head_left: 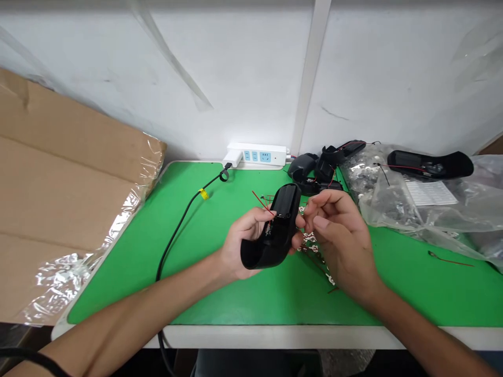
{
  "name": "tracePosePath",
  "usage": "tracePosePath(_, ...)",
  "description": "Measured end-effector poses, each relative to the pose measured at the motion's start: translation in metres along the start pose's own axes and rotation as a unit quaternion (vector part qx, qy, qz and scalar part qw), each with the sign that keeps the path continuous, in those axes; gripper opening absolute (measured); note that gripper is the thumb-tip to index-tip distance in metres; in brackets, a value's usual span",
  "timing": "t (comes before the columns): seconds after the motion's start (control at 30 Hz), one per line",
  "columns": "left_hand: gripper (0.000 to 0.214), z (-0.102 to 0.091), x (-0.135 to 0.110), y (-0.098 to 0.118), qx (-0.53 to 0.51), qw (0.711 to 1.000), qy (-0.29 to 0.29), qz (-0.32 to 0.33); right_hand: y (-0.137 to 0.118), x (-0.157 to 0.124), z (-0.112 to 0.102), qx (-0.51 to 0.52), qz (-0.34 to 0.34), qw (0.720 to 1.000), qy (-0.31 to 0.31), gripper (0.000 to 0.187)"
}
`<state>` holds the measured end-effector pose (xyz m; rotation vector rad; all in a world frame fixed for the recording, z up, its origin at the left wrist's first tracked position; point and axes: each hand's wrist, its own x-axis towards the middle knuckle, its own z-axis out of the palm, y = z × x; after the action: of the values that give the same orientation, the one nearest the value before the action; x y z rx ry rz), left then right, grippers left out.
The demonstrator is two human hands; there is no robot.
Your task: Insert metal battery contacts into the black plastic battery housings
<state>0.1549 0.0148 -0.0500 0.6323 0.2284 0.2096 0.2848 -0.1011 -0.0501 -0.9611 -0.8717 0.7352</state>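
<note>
Over the green mat [118, 293], the left hand [239, 246] has a solid grip on a curved black plastic housing [277, 228]. Its long axis is tilted, with the narrow end pointing up and right toward the wall and a red wire [262, 201] sticking out. The right hand [343, 243] is relaxed and half-curled, fingertips [310, 209] right by the housing's edge. Off to the right, a clear plastic bag [396, 204] is full of small pale parts, with a paper slip [431, 192] visible and another black housing [430, 165] lying on top.
</note>
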Motion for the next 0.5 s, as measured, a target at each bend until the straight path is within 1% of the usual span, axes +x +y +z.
tracePosePath(0.2,0.027,0.010,-0.001,0.000,0.003,0.999,-0.021,0.030,-0.007,-0.002,0.005,0.039,0.014,0.999,0.002,0.019)
tracePosePath(0.37,0.027,0.013,-0.003,-0.001,0.004,0.999,-0.010,0.031,-0.009,-0.002,0.005,-0.002,0.003,1.000,-0.006,0.017)
tracePosePath(0.5,0.025,0.012,-0.004,-0.001,-0.002,1.000,-0.014,0.023,-0.006,-0.001,0.002,-0.020,-0.005,1.000,-0.017,0.017)
